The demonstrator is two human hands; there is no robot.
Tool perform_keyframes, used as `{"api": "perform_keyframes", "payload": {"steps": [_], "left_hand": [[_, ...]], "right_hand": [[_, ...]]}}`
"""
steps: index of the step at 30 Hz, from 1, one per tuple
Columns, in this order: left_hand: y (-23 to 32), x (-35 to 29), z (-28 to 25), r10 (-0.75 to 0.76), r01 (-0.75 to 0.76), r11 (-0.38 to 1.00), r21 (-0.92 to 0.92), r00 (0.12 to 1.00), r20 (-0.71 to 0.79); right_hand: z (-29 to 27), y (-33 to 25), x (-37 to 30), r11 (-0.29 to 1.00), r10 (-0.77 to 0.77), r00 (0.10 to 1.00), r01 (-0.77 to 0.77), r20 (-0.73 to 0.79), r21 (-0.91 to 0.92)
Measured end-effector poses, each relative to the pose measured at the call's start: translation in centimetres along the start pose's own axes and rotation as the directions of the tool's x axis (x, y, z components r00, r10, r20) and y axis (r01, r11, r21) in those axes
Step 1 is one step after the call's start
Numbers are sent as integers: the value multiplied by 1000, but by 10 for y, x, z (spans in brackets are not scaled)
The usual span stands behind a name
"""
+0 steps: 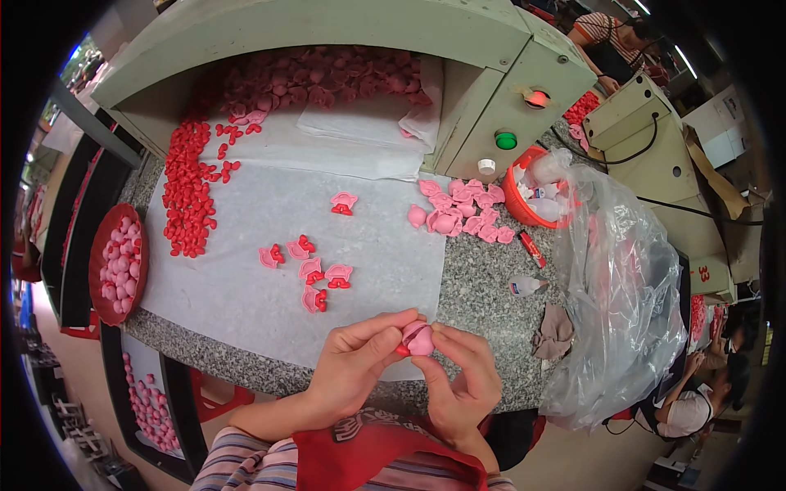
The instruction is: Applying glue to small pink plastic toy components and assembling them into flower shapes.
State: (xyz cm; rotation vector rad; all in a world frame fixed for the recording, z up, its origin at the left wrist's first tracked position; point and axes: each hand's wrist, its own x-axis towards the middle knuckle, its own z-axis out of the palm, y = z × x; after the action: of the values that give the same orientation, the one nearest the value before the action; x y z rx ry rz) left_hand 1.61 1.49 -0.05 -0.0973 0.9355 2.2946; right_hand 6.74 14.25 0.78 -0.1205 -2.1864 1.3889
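Close to the front edge of the counter, my left hand (348, 364) and my right hand (465, 378) pinch a small rounded pink plastic piece (422, 342) between them. A bit of red shows on its left side, by my left fingertips, and a dark gap runs across its top. Beyond my hands, several flat pink pieces with red parts attached (311, 268) lie on white paper (246, 311). Loose red pieces (187, 196) are heaped at the left of the paper. A cluster of pink shell-like pieces (458, 209) lies to the right, partly on the speckled stone.
A pale green machine (483, 33) arches over piled pink pieces (327, 74). At left stands a red bowl (97, 274) of pink balls. On the right are an orange basket (517, 200), a glue bottle (526, 286), a red tube (532, 249), a brown cloth (553, 334) and a clear plastic bag (622, 303).
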Motion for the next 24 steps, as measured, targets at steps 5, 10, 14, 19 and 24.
{"api": "perform_keyframes", "payload": {"steps": [5, 10, 14, 19, 24], "left_hand": [[-2, 0, -2, 40, -41, 997, 61, 999, 18], [-4, 1, -5, 148, -166, 963, 212, 984, 97], [-3, 1, -4, 159, -177, 955, 237, 983, 96], [-3, 2, -5, 181, -209, 928, 310, 977, 116], [-5, 2, -4, 191, -214, 947, 240, 975, 112]], "right_hand": [[0, 3, -2, 1000, -6, 1000, 6, 1, 19], [0, 8, -4, 998, -26, 1000, 26, -6, 49], [0, 11, -5, 995, -58, 998, 58, -7, 75], [0, 13, -6, 995, -34, 999, 33, 4, 99], [-3, 7, -5, 968, 99, 995, -94, -9, 231]]}}
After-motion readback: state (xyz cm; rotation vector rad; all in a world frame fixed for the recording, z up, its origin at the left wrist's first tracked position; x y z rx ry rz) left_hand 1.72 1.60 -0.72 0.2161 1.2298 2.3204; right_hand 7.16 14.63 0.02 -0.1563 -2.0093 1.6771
